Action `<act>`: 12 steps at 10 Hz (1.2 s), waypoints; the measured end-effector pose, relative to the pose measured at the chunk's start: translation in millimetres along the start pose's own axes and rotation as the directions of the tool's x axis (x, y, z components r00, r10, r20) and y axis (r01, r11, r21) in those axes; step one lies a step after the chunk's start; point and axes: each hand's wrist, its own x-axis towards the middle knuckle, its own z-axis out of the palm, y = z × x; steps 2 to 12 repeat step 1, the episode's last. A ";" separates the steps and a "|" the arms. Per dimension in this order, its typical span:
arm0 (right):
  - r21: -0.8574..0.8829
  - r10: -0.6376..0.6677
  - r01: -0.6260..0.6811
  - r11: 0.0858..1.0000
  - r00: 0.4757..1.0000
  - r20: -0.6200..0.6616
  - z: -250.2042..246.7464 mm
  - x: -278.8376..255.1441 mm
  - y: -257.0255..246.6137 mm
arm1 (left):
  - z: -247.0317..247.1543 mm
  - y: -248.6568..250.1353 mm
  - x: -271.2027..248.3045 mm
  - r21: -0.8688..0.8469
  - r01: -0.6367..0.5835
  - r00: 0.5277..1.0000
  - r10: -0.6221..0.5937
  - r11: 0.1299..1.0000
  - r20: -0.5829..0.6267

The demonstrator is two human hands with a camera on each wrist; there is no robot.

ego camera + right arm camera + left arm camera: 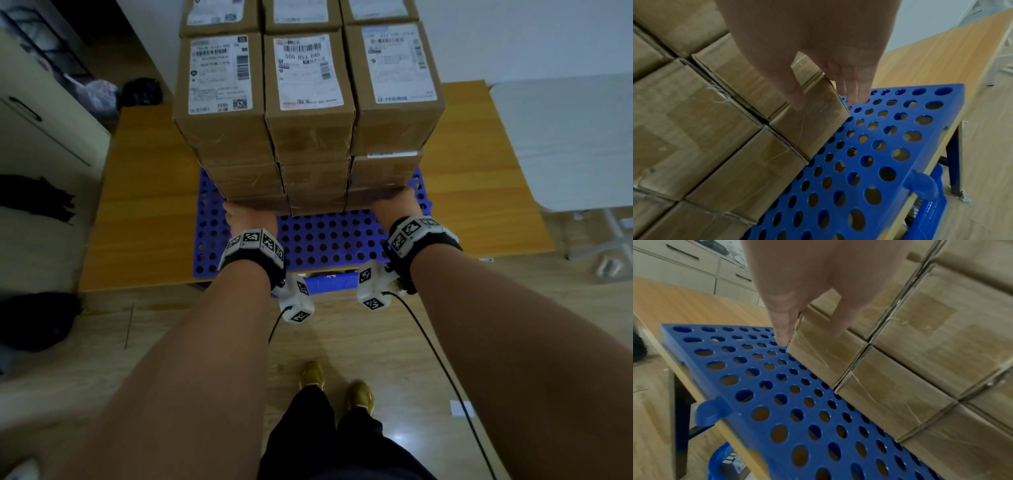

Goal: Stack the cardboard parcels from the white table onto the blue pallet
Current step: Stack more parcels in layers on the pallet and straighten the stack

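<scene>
Parcel stack on blue pallet.
Left hand and right hand flanking stack's bottom corners, fingers straight, pressed flat against cardboard.

Parcels on pallet — hands flanking

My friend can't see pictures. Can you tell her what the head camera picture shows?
Two bare hands, left hand and right hand, press the bottom corners of a tall stack of cardboard parcels on a blue pallet, which lies on a wooden table.

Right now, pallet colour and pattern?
Blue pallet, perforated with round holes; left wrist view shows it best.
</scene>
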 end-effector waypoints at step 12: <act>-0.066 -0.039 0.039 0.997 0.999 -0.003 -0.8 3.6 4.4 | -3.4 4.2 -13.8 0.057 0.037 0.999 -0.036 0.998 -0.014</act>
